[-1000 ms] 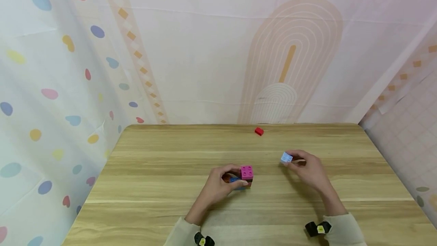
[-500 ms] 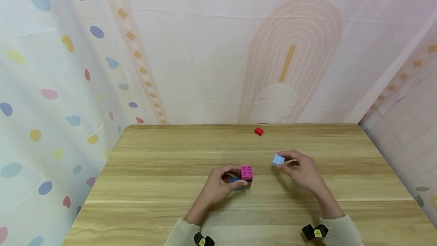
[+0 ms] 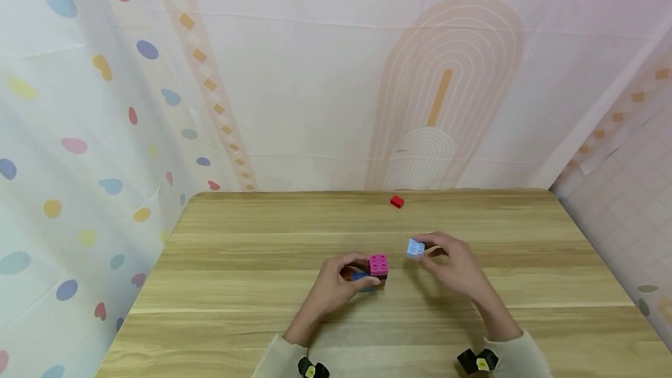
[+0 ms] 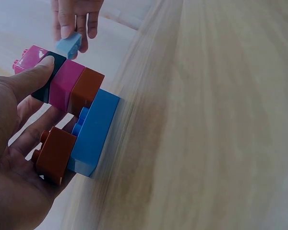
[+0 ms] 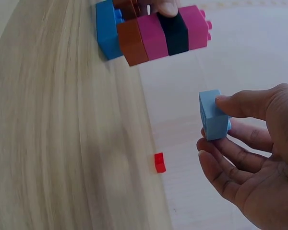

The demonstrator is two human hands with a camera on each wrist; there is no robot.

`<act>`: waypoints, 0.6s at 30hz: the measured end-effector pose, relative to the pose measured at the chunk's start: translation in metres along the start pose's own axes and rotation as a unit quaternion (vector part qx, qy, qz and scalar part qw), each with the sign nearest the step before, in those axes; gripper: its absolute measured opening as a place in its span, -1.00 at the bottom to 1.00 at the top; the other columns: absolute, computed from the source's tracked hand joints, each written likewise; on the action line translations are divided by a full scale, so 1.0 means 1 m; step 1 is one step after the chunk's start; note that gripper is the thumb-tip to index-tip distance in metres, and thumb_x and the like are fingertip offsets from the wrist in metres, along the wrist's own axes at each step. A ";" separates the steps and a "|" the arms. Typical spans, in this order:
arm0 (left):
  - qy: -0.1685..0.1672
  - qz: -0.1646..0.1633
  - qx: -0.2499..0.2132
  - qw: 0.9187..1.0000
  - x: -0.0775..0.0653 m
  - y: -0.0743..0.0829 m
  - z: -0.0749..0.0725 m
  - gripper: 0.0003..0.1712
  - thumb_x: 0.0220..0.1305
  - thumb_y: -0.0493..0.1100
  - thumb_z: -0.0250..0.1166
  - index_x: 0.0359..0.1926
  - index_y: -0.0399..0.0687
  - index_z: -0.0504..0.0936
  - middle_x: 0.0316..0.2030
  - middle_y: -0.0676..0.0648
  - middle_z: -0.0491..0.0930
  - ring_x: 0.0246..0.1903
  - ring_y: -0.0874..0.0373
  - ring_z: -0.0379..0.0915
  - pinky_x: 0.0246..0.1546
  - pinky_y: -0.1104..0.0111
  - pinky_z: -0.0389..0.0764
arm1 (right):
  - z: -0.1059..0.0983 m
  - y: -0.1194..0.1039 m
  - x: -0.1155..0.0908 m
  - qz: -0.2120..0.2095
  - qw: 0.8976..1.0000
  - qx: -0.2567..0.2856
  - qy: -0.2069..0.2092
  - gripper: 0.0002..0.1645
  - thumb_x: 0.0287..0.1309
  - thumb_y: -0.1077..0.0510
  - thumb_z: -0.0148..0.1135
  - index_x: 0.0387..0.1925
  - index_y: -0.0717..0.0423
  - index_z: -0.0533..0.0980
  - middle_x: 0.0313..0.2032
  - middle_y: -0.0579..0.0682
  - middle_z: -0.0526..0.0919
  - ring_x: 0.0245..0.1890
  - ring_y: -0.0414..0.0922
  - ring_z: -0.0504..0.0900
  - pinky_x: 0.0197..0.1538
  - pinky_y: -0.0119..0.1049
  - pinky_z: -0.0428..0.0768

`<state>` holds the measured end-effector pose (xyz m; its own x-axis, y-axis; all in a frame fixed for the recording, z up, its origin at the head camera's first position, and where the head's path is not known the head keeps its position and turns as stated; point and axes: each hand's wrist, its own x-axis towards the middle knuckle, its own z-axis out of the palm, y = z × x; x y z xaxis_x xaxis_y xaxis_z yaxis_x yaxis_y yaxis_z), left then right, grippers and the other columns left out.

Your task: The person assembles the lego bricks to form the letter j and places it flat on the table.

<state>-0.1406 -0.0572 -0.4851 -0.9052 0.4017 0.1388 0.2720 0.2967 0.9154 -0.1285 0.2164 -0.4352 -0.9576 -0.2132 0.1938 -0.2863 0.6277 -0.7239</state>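
Note:
My left hand (image 3: pixel 336 286) grips a stack of toy building bricks on the wooden table. Its base is a long blue brick (image 4: pixel 97 134), with a brown brick (image 4: pixel 57 152) on one end. On the other end rise an orange-brown brick (image 5: pixel 133 42), a pink brick (image 5: pixel 152 37), a black brick (image 5: pixel 173 32) and a pink brick (image 3: pixel 378 264) on top, studs up. The left thumb lies across the black layer. To the right of the stack, my right hand (image 3: pixel 451 264) pinches a light blue brick (image 5: pixel 214 115) between thumb and fingers, held above the table.
A small red brick (image 3: pixel 397 202) lies near the far edge of the wooden table (image 3: pixel 236 249). Behind that edge hangs a patterned curtain (image 3: pixel 315 104). Each wrist wears a black camera strap.
My right hand has moved left with the light blue brick, closer to the stack. The left hand and its stack have stayed in place.

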 end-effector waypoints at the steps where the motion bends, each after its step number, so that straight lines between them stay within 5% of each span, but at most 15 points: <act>1: 0.000 -0.001 0.000 1.000 0.000 0.000 0.000 -0.63 0.17 0.03 0.54 0.02 0.25 0.74 -0.08 0.11 0.77 -0.21 0.24 0.61 -0.20 0.46 0.63 | 0.001 -0.001 0.000 -0.003 1.000 0.003 -0.001 -0.58 0.23 0.29 0.40 0.13 0.11 0.64 -0.06 0.00 0.73 -0.12 -0.11 0.68 -0.01 -0.16 0.72; 9: -0.001 -0.007 -0.002 1.000 0.000 0.001 0.000 -0.63 0.18 0.02 0.54 0.03 0.27 0.74 -0.08 0.11 0.77 -0.20 0.23 0.61 -0.19 0.46 0.63 | 0.005 -0.010 0.001 -0.024 1.000 0.013 -0.003 -0.56 0.22 0.30 0.41 0.15 0.09 0.64 -0.06 -0.03 0.74 -0.12 -0.12 0.68 -0.03 -0.23 0.72; 18: -0.003 -0.002 -0.013 1.000 0.000 0.001 0.000 -0.62 0.18 -0.01 0.54 0.04 0.24 0.74 -0.05 0.09 0.77 -0.19 0.23 0.61 -0.20 0.46 0.62 | 0.007 -0.021 0.001 -0.042 0.999 0.025 -0.012 -0.58 0.26 0.25 0.39 0.15 0.03 0.64 -0.05 -0.08 0.74 -0.11 -0.15 0.68 -0.01 -0.06 0.73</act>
<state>-0.1402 -0.0573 -0.4843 -0.9039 0.4066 0.1326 0.2599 0.2758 0.9254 -0.1236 0.1975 -0.4244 -0.9288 -0.2821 0.2403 -0.3636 0.5683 -0.7381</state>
